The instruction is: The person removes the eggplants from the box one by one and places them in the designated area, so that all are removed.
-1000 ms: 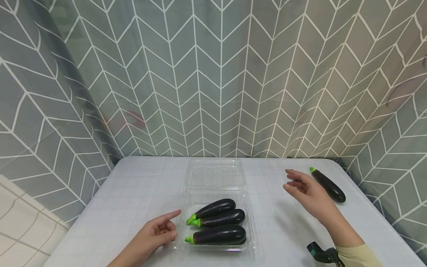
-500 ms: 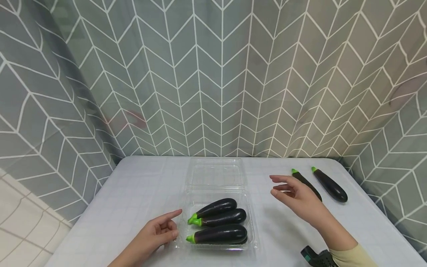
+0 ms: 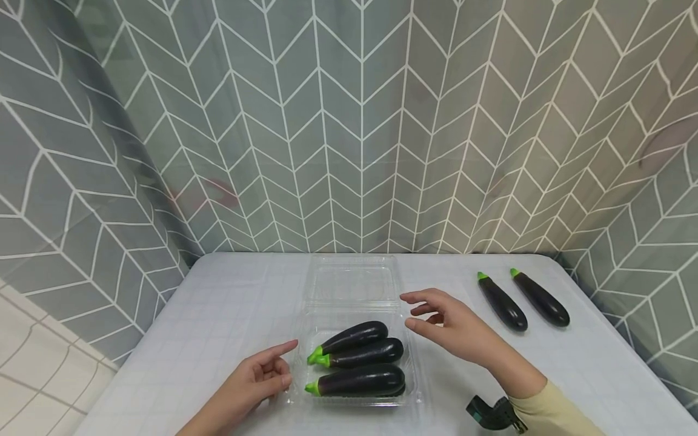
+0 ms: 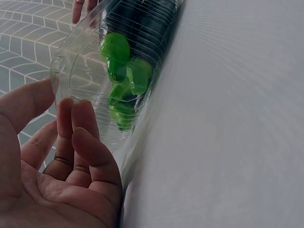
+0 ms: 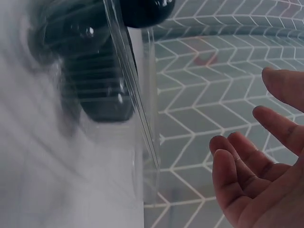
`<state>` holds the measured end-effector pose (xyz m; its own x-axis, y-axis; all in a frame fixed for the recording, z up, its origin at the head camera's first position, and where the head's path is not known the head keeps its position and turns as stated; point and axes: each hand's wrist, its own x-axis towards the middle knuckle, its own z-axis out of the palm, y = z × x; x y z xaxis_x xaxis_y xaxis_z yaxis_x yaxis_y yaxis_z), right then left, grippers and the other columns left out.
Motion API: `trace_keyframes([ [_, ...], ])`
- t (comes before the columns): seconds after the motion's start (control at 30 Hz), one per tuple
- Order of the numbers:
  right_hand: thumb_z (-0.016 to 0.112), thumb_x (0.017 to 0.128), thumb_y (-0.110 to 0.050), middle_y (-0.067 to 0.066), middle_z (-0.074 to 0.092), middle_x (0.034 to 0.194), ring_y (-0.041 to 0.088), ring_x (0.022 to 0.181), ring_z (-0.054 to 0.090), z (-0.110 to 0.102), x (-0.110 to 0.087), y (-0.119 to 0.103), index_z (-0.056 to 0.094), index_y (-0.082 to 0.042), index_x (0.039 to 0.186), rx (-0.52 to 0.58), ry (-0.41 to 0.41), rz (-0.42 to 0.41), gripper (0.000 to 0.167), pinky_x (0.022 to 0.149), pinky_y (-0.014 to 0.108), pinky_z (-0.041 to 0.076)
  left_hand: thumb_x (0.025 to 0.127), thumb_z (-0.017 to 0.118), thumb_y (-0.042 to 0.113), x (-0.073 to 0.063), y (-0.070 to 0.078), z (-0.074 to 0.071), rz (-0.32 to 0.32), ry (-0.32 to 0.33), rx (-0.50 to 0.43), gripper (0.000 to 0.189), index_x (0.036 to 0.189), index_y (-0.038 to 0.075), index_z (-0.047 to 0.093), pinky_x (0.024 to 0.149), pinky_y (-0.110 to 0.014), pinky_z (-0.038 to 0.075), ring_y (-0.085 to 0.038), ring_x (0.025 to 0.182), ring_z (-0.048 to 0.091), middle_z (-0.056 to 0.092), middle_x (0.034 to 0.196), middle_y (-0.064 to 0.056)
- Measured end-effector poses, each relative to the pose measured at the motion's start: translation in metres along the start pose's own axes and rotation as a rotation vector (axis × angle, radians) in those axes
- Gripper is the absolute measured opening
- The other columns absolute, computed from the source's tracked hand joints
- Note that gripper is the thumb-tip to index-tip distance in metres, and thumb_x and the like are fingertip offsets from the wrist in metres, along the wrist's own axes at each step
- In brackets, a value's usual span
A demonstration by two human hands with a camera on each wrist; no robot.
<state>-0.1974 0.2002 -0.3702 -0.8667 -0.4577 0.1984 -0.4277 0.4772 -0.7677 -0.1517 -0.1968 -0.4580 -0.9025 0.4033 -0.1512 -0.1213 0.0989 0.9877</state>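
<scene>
Several dark eggplants with green stem ends lie in a clear plastic clamshell container whose lid is folded back away from the person. At the container's left rim, my left hand has its index finger extended and its other fingers loosely bent. The left wrist view shows its fingertips right at the clear wall. My right hand hovers by the container's far right corner, fingers spread and slightly bent around nothing. In the right wrist view, a gap separates its fingertips from the container.
Two more eggplants, one nearer and one farther right, lie side by side at the table's right. A white cloth covers the table. Grey patterned curtains stand behind and at the sides. A black device is on the right wrist.
My right hand has moved left, away from the two loose eggplants to the container, uncovering the nearer eggplant. My left hand and the eggplants in the container look unchanged.
</scene>
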Motion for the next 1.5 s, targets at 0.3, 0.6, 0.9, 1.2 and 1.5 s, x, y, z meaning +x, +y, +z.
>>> trace_keyframes([
  [0.3, 0.066, 0.096, -0.038, -0.002, 0.057, 0.131, 0.022, 0.112, 0.061, 0.018, 0.007, -0.007, 0.059, -0.023, 0.133, 0.001, -0.107, -0.061, 0.041, 0.088, 0.038, 0.051, 0.096, 0.066, 0.015, 0.001, 0.001, 0.001, -0.02, 0.008, 0.001, 0.065, 0.152, 0.001, 0.036, 0.064, -0.025, 0.047, -0.012, 0.075, 0.054, 0.059, 0.1, -0.011],
  [0.6, 0.065, 0.096, -0.042, -0.005, 0.058, 0.129, 0.025, 0.112, 0.06, 0.033, 0.013, -0.012, 0.06, -0.022, 0.133, 0.003, -0.186, -0.056, 0.043, 0.09, 0.04, 0.05, 0.096, 0.067, 0.015, 0.001, -0.002, -0.001, -0.023, 0.014, -0.008, 0.065, 0.152, 0.002, 0.036, 0.064, -0.025, 0.047, -0.012, 0.075, 0.054, 0.059, 0.099, -0.011],
  [0.9, 0.064, 0.095, -0.045, -0.003, 0.062, 0.122, 0.02, 0.108, 0.059, 0.045, 0.013, -0.014, 0.062, -0.023, 0.131, -0.036, -0.297, -0.063, 0.042, 0.086, 0.038, 0.049, 0.096, 0.066, 0.015, 0.001, -0.002, 0.0, -0.018, 0.007, -0.006, 0.064, 0.152, 0.002, 0.036, 0.065, -0.025, 0.048, -0.013, 0.076, 0.055, 0.059, 0.1, -0.011],
  [1.2, 0.062, 0.095, -0.05, -0.006, 0.062, 0.121, 0.012, 0.11, 0.057, 0.055, 0.011, -0.013, 0.064, -0.02, 0.13, -0.088, -0.392, -0.09, 0.047, 0.092, 0.035, 0.047, 0.096, 0.066, 0.015, 0.001, 0.0, 0.0, -0.019, 0.011, 0.0, 0.064, 0.152, 0.002, 0.036, 0.065, -0.025, 0.048, -0.013, 0.076, 0.055, 0.059, 0.1, -0.011],
  [1.5, 0.064, 0.094, -0.05, -0.012, 0.061, 0.119, 0.006, 0.108, 0.056, 0.062, 0.009, -0.014, 0.067, -0.022, 0.126, -0.158, -0.46, -0.175, 0.043, 0.09, 0.029, 0.045, 0.096, 0.066, 0.014, 0.001, 0.0, 0.0, -0.013, 0.011, 0.001, 0.064, 0.152, 0.002, 0.036, 0.065, -0.025, 0.048, -0.013, 0.076, 0.055, 0.058, 0.1, -0.011],
])
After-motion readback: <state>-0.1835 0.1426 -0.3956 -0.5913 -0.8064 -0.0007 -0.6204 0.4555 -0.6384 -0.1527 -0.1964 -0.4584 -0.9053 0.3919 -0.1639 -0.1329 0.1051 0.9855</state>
